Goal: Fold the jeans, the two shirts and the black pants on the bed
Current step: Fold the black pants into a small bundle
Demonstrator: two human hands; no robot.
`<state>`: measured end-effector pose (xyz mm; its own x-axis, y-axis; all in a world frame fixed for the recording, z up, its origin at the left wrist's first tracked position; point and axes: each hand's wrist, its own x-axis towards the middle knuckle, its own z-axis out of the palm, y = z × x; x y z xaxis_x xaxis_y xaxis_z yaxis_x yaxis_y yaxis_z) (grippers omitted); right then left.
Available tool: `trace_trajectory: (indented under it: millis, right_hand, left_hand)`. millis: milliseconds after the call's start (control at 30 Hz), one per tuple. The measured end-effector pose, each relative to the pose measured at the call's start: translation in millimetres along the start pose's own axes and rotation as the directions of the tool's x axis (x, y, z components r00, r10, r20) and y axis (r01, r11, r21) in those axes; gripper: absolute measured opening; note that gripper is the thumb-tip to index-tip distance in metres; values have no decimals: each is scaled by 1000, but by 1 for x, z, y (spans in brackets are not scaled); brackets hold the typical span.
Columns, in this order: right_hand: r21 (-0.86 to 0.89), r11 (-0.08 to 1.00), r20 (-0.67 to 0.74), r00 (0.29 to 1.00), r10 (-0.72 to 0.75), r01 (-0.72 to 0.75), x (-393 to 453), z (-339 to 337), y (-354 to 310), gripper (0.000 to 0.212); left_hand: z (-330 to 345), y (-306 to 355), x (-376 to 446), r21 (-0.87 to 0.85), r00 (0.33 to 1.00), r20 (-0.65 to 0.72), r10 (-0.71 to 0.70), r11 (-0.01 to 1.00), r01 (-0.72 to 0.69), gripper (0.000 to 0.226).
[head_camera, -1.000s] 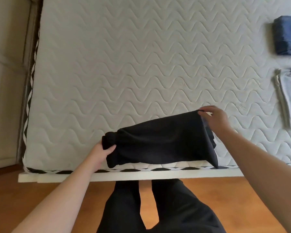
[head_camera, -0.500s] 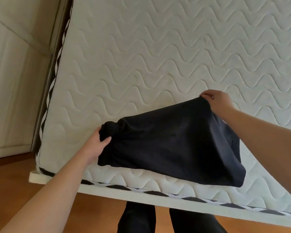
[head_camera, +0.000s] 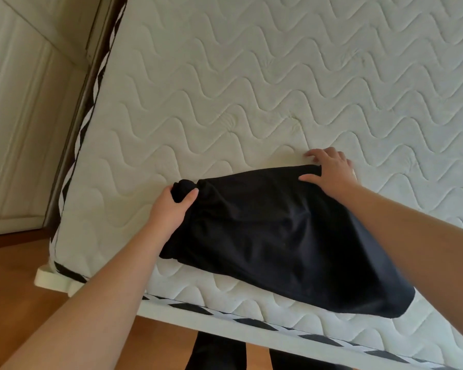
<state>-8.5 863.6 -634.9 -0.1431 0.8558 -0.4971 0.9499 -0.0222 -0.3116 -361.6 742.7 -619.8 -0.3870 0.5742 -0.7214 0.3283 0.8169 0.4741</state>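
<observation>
The black pants (head_camera: 278, 236) lie folded into a wide bundle on the white quilted mattress (head_camera: 251, 89), near its front edge. My left hand (head_camera: 171, 206) grips the bunched left end of the pants, thumb over the fabric. My right hand (head_camera: 329, 172) holds the far right corner, thumb on top of the cloth and fingers spread on the mattress behind it. The pants' lower right end reaches almost to the mattress edge. The jeans and the shirts are out of view.
The bed frame's white base (head_camera: 54, 279) juts out at the front left corner. A cream panelled wall or wardrobe (head_camera: 24, 116) stands left of the bed. Wooden floor (head_camera: 11, 289) lies below, and my dark-trousered legs (head_camera: 219, 353) stand at the bed's edge.
The pants have come down from being held up onto the mattress, further from the edge. My right hand's fingers have spread flat. The view has swung left, so the folded jeans and shirt left the frame.
</observation>
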Motion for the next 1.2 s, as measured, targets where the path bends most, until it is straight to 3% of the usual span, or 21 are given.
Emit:
trace_trajectory:
  millis: [133,267,333,400,500,733,833,967,1033,1200]
  right_hand:
    - [113,993,-49,999,-20,26,14,-7,9,21]
    - [159,987,-140,989,34,-12,14,-12,8,25]
    - [175,984,-160,985,59,-30,3,-11,7,29]
    - [213,975,-198,975,103,-60,-15,-12,12,31]
    - [311,941,-230,951,206,-129,-46,-16,30,26]
    - [389,831,-151,863,483,-397,-86,-13,101,28]
    - [369,769,-77,807,586,-523,-98,-11,126,35]
    - [330,700,78,757,649,-634,-117,-10,144,44]
    - [293,709,63,753,655,-641,-123,-9,147,46]
    - [458,642,71,745,663,-615,-134,-3,140,44]
  left_hand:
    - [-4,-14,2,59,997,17,70,996,-71,63]
    - [3,-22,-5,167,958,-102,266,954,-248,59]
    - [5,-21,-9,303,882,-211,421,886,-351,64]
    - [8,-13,-15,453,762,-220,609,756,-473,66]
    - [24,12,-31,520,617,-92,781,566,-640,55]
    - [113,67,-60,416,454,263,851,325,-850,39]
    - [155,88,-68,381,449,345,824,314,-870,37]
    - [196,125,-68,412,482,323,814,337,-846,35]
    - [210,143,-61,463,503,309,807,335,-821,35]
    - [233,181,-43,563,576,360,734,322,-761,34]
